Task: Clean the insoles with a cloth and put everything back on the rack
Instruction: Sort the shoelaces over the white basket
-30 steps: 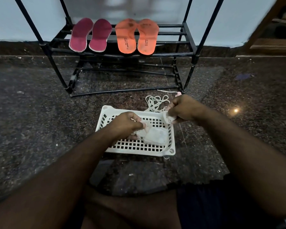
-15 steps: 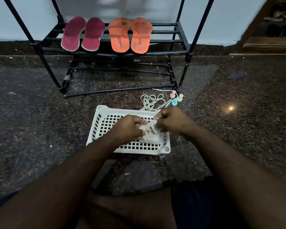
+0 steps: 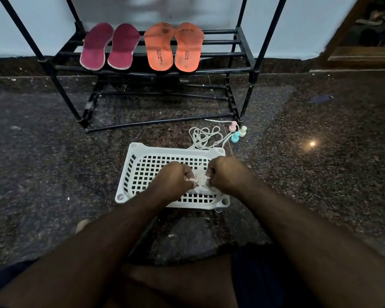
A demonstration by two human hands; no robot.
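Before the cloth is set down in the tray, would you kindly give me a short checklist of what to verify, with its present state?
1. Both hands hold the cloth: ok, left hand and right hand grip it.
2. Cloth is over the tray: ok.
3. Cloth folded neatly: not ok, it is bunched.
4. Maroon insoles and orange insoles on the rack: ok.
5. Laces and small bottles on the rack: not ok, they lie on the floor.
6. Insoles clean: cannot tell.

hands (image 3: 198, 177) hide most of cloth (image 3: 201, 185), seemingly bunched.
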